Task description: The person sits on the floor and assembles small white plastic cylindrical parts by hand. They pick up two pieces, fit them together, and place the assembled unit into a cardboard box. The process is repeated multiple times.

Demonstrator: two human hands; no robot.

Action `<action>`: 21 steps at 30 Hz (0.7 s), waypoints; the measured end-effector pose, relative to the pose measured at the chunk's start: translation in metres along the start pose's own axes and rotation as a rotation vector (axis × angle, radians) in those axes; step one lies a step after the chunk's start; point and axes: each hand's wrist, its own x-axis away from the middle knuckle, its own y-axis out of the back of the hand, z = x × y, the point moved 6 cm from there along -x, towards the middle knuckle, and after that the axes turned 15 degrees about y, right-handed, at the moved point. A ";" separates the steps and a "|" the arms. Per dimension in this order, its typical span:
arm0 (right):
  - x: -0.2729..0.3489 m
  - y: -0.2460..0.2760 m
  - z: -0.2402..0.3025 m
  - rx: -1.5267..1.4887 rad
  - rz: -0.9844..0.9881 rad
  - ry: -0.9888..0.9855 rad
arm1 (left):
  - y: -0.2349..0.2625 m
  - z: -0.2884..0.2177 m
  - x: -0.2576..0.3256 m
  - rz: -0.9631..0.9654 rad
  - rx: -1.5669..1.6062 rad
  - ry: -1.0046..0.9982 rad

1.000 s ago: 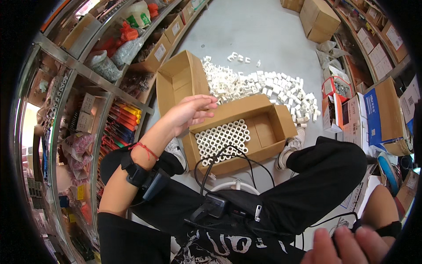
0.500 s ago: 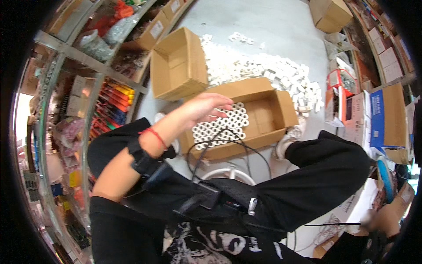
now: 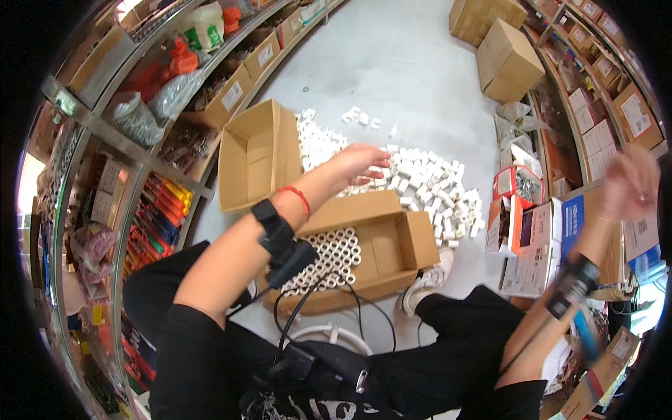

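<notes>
My left hand hovers over the near edge of a pile of white plastic pipe fittings on the floor. Its fingers are apart and slightly bent, with nothing seen in them. Below that arm lies an open cardboard box. Rows of round white fittings stand on end in its left part, rings facing up; my forearm and wrist gear hide some. Out at the far right, my right hand is raised in front of the shelf cartons. Motion smears its fingers, so whether it holds anything cannot be made out.
A second open carton stands on its side left of the pile. Shelving with tools and bags lines the left. Cartons and a red box of small metal parts stand along the right. Black cables loop beside the near box wall.
My left hand has moved forward from above the box to the pile. My right hand has risen from the lower right corner. The view has shifted, showing more of the floor ahead.
</notes>
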 end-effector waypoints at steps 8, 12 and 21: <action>0.331 0.301 -0.167 1.094 -0.673 -1.553 | 0.009 -0.007 -0.112 -0.137 -0.049 0.031; 0.342 0.324 -0.223 1.782 -0.040 -1.318 | 0.042 -0.013 -0.166 -0.449 -0.491 -0.377; 0.285 0.353 -0.304 1.871 0.489 -1.333 | 0.060 -0.001 -0.234 -0.500 -0.828 -0.363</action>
